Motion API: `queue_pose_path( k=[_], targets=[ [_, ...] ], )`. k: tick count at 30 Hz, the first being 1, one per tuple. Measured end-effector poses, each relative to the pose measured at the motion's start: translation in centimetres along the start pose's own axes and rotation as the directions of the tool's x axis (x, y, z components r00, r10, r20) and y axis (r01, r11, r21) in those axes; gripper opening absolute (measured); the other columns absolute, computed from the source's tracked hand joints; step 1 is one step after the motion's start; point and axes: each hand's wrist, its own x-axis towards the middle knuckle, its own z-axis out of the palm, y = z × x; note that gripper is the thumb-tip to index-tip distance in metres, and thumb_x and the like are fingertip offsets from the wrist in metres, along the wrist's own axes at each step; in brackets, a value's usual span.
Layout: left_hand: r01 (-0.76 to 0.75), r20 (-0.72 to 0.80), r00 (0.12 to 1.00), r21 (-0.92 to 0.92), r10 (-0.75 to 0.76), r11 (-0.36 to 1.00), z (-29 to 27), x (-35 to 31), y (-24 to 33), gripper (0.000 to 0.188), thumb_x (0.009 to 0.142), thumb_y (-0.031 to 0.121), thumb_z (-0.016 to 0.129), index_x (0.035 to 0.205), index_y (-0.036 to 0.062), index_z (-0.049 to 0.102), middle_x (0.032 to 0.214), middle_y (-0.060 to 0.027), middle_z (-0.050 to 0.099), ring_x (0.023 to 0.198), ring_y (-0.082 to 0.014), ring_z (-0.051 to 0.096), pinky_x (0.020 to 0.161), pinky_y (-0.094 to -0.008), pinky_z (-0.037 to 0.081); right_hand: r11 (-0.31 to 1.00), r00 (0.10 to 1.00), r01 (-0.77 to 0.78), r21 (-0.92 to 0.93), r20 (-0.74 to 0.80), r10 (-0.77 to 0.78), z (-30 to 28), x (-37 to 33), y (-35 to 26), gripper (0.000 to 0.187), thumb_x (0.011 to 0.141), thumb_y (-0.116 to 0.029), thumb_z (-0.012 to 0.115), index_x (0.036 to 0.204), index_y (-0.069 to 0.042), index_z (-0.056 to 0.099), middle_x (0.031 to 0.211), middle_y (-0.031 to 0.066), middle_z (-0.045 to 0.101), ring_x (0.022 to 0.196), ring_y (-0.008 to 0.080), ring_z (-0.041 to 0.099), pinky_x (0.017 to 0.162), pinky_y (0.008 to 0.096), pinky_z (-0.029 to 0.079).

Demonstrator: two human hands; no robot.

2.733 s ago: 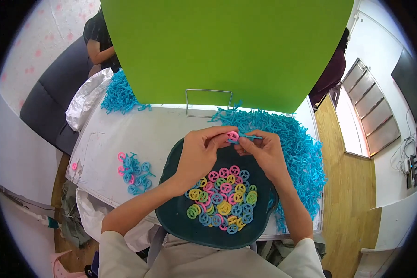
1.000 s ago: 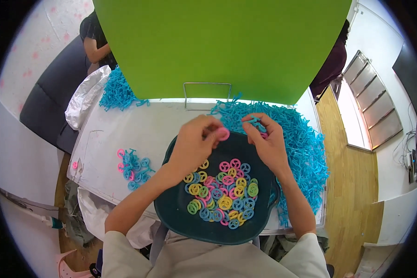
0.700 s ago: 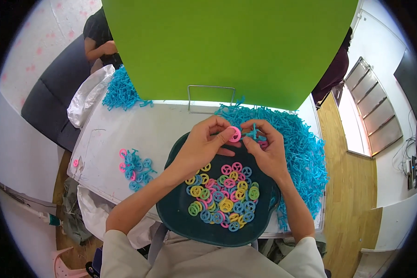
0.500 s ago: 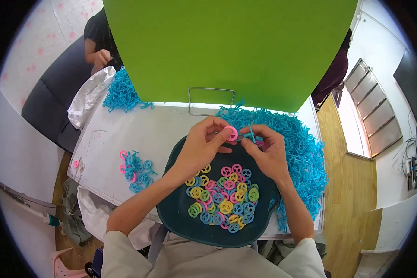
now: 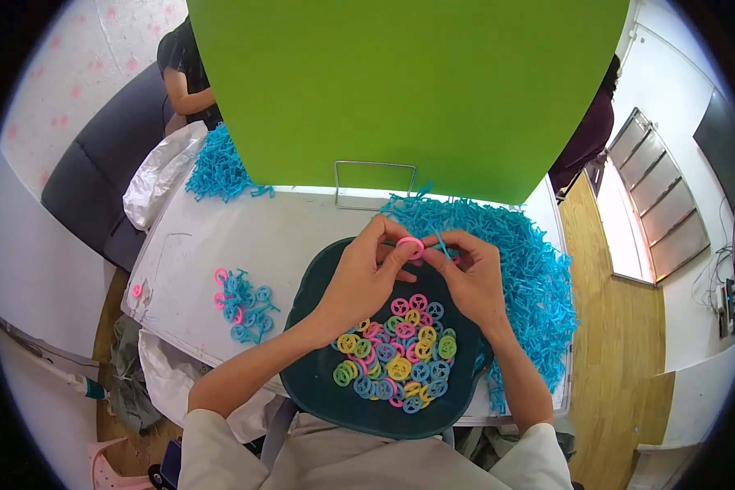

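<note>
A small pink plastic wheel (image 5: 411, 247) is pinched between the thumb and fingers of my left hand (image 5: 358, 282). Close against it, my right hand (image 5: 475, 282) grips a thin blue plastic piece (image 5: 442, 244); a bit of pink shows among those fingers. Whether the wheel and the blue piece are joined is hidden by my fingertips. Both hands hover over the far part of a dark green basin (image 5: 310, 392), which rests before me with many small spoked wheels (image 5: 399, 369) in pink, yellow, green and blue.
A large heap of blue plastic pieces (image 5: 535, 286) covers the table's right side. At left lies a small cluster of blue pieces with wheels (image 5: 243, 304). A green panel (image 5: 408, 98) and a wire stand (image 5: 375, 162) rise at the back. Another person's arm (image 5: 189, 100) shows at far left.
My two hands have come closer together, bringing the pink wheel up against the blue piece. The wheel has tilted. The other person's arm has shifted.
</note>
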Motion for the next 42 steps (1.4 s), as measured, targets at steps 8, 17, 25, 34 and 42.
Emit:
queue_pose_path(
  k=[8, 17, 25, 34, 42],
  targets=[
    [-0.120, -0.049, 0.989, 0.267, 0.138, 0.956, 0.0, 0.3, -0.9, 0.009, 0.095, 0.005, 0.052, 0.096, -0.0012, 0.046, 0.082, -0.0134, 0.059, 0.078, -0.0212, 0.064, 0.068, -0.0327, 0.052, 0.995, 0.996, -0.008, -0.098, -0.086, -0.001, 1.1, -0.3, -0.6, 0.015, 0.084, -0.008, 0.072, 0.094, -0.002, 0.061, 0.091, 0.0021, 0.067, 0.077, 0.0061, 0.060, 0.063, 0.0181, 0.045],
    [-0.228, 0.005, 0.970, 0.366, 0.244, 0.902, 0.9, 1.2, -0.7, 0.007, 0.095, 0.002, 0.052, 0.096, -0.0030, 0.048, 0.088, -0.0126, 0.060, 0.081, -0.0177, 0.063, 0.069, -0.0292, 0.055, 0.928, 0.990, -0.133, 0.349, -0.005, 0.144, 0.1, 0.0, -0.4, 0.019, 0.086, -0.008, 0.069, 0.101, 0.000, 0.061, 0.083, 0.0077, 0.067, 0.077, 0.0112, 0.065, 0.064, 0.0203, 0.052],
    [-0.129, -0.061, 0.988, 0.200, 0.143, 0.971, 0.0, 1.0, 1.1, 0.015, 0.095, 0.002, 0.052, 0.107, -0.0044, 0.059, 0.103, -0.0117, 0.064, 0.088, -0.0159, 0.065, 0.076, -0.0274, 0.057, 0.989, 0.993, 0.069, -0.132, -0.085, -0.081, 0.2, 0.0, -0.9, 0.020, 0.084, -0.003, 0.070, 0.104, 0.001, 0.067, 0.086, 0.0071, 0.070, 0.073, 0.0079, 0.064, 0.063, 0.0206, 0.051],
    [-0.125, -0.144, 0.981, 0.061, 0.132, 0.990, 0.7, 0.1, 1.4, 0.016, 0.094, 0.002, 0.054, 0.106, -0.0042, 0.062, 0.093, -0.0119, 0.068, 0.083, -0.0164, 0.068, 0.074, -0.0266, 0.057, 0.998, 0.992, -0.055, 0.010, -0.111, 0.056, 0.5, 0.0, -1.3, 0.015, 0.086, -0.013, 0.070, 0.095, 0.000, 0.071, 0.076, 0.0051, 0.071, 0.070, 0.0057, 0.063, 0.060, 0.0204, 0.049],
    [-0.076, -0.119, 0.987, 0.261, 0.111, 0.962, 0.8, 0.0, 1.2, 0.019, 0.094, 0.004, 0.055, 0.111, -0.0031, 0.060, 0.097, -0.0097, 0.068, 0.085, -0.0150, 0.067, 0.076, -0.0273, 0.057, 0.995, 0.990, -0.101, -0.028, -0.104, 0.097, 0.3, -0.1, -0.6, 0.016, 0.085, -0.013, 0.071, 0.094, 0.000, 0.071, 0.074, 0.0046, 0.070, 0.068, 0.0055, 0.062, 0.058, 0.0195, 0.048]
  ],
)
